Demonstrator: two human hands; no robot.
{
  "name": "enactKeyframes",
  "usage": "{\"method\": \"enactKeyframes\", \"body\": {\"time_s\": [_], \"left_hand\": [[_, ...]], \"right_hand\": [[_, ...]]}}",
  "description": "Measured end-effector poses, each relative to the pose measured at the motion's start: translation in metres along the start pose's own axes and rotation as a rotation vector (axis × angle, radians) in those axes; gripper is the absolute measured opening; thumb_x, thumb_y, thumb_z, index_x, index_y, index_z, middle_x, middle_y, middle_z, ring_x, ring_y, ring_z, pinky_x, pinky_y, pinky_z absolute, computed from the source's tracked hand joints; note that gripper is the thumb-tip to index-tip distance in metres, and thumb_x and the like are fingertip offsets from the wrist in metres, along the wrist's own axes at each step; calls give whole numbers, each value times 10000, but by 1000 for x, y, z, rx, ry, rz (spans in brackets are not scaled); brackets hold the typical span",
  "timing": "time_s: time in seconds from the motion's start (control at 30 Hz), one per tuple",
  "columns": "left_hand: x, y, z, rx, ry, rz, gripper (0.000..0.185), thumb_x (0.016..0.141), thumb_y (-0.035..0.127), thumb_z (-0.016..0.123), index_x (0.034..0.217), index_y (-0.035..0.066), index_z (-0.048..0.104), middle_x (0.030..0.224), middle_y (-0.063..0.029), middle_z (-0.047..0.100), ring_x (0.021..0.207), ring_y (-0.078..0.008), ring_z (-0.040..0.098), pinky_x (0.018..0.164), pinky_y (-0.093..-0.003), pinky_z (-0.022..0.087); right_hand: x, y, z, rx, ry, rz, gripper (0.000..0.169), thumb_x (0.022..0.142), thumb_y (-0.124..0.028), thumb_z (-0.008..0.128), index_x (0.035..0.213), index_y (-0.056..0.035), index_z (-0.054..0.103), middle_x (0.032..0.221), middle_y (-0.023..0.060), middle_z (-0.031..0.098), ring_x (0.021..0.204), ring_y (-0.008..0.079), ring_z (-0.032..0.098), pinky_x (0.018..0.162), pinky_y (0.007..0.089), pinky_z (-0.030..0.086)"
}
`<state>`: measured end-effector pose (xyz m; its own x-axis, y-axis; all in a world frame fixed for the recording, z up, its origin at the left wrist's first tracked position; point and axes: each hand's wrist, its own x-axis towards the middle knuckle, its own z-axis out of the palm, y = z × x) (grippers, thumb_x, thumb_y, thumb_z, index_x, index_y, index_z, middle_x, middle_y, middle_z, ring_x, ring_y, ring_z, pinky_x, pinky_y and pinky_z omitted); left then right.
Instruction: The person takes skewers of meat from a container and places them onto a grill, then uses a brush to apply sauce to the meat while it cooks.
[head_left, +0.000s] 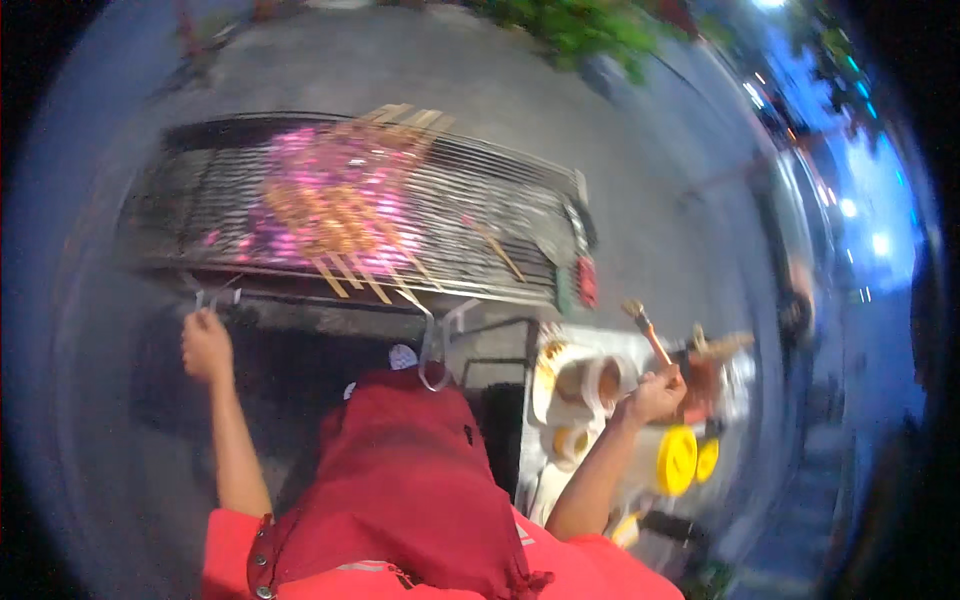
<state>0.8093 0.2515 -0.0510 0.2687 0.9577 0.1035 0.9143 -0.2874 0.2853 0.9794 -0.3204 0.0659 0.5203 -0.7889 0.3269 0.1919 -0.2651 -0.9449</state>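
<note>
My left hand (206, 345) is closed at the front left of a long charcoal grill (495, 292). It grips what look like metal tongs (212, 298), blurred, their tips by the grill's edge. My right hand (660, 394) holds a basting brush (651, 330), bristles up, above the side table. Several meat skewers (330, 217) lie over glowing coals at the grill's middle, flat sticks jutting past the front edge. More skewers (409, 120) lie along the back, their sticks over the far rim. A single stick (499, 251) rests on the grate farther right.
Other metal tongs (433, 352) hang from the grill's front. The side table (531, 431) holds a tub of brown sauce (602, 381), a smaller tub (574, 442) and containers with yellow lids (677, 459). A red-handled object (586, 281) sits at the grill's right end. Leafy branches (577, 30) hang beyond.
</note>
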Motion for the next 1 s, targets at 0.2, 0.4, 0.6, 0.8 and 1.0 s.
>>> {"method": "enactKeyframes", "body": {"time_s": [0.2,0.4,0.6,0.8,1.0], "left_hand": [[8,-11,17,-26,6,89,437,915,481,389,1133,155,583,1022,-135,654,935,-387,610,741,-515,465],[14,-18,12,30,-48,70,434,914,465,402,1161,154,577,1043,-144,650,953,-390,605,759,-514,460],[5,-4,5,-32,-1,52,372,903,431,424,1030,127,596,963,-152,651,886,-408,613,735,-525,466],[-1,4,0,-41,105,50,321,881,358,458,944,75,595,905,-149,647,846,-380,616,703,-506,475],[-2,2,-1,-60,165,6,303,861,340,484,902,62,597,901,-142,646,845,-361,616,705,-488,479]], "right_hand": [[20,115,-117,-740,173,-240,341,876,-258,603,828,76,556,761,229,584,738,387,569,709,441,441],[19,149,-143,-511,301,284,246,878,-235,553,806,0,560,743,131,564,647,277,546,563,390,425],[45,171,-161,318,225,740,229,957,-263,465,974,-49,542,677,4,468,458,83,373,384,209,303],[-38,24,73,728,-690,998,204,971,-111,427,1141,-25,499,852,47,548,537,50,383,437,186,331],[-202,8,258,330,-1251,689,143,895,-145,615,825,-59,526,651,-31,470,527,49,426,412,216,339]]}}
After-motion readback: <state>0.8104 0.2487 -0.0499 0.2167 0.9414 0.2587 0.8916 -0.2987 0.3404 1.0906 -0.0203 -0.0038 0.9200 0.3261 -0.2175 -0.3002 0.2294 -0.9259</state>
